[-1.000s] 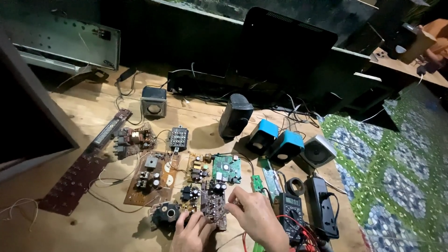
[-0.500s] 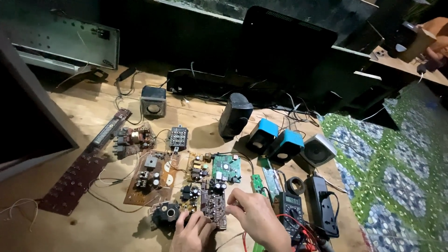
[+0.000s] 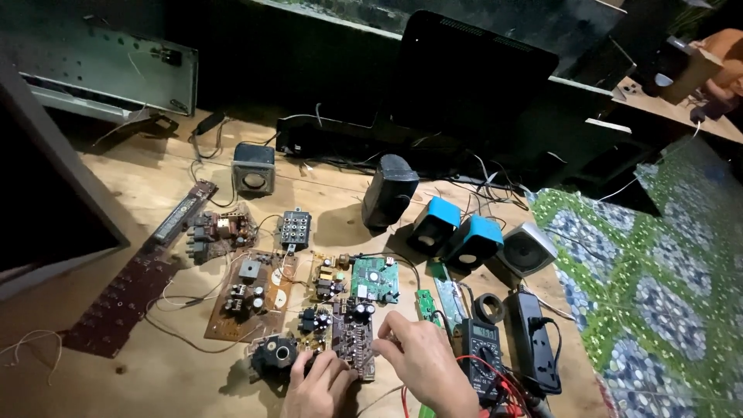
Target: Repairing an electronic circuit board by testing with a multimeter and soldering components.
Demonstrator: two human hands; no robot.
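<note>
Item one, the worked piece: I see a brown circuit board (image 3: 352,337) crowded with dark capacitors, lying flat on the wooden counter (image 3: 155,186) near its front edge. Both hands are on it.

Left hand (image 3: 319,383): fingers spread and laid down over the board's lower left corner, resting on it, not curled around anything. Its grip is open, flat against the board.

Right hand (image 3: 424,364): comes in from the lower right, fingertips (image 3: 385,340) bent toward the board's right edge and touching it there. I cannot tell whether this grip pinches a part or only presses.

Item two, just left of the left hand: a round black component (image 3: 275,354) with a pale centre, touching or nearly touching the board.

Item three, above the board: a small green circuit board (image 3: 374,279), a yellow-tinted board (image 3: 329,277) beside it, and further left a larger tan board (image 3: 251,298) with white wires.

Item four, right of the right hand: a black multimeter (image 3: 481,352) with red leads (image 3: 495,379), a black power strip (image 3: 534,340), a roll of black tape (image 3: 489,307), and narrow green strips (image 3: 437,294).

Item five, mid counter: two blue-faced speakers (image 3: 453,232) side by side, a silver speaker (image 3: 526,249) to their right, a black speaker (image 3: 389,190), a grey cube speaker (image 3: 254,168).

Item six, far left: a long dark keypad board (image 3: 124,298) and a thin strip board (image 3: 182,213).

Item seven, at the back: a dark monitor (image 3: 472,70).
</note>
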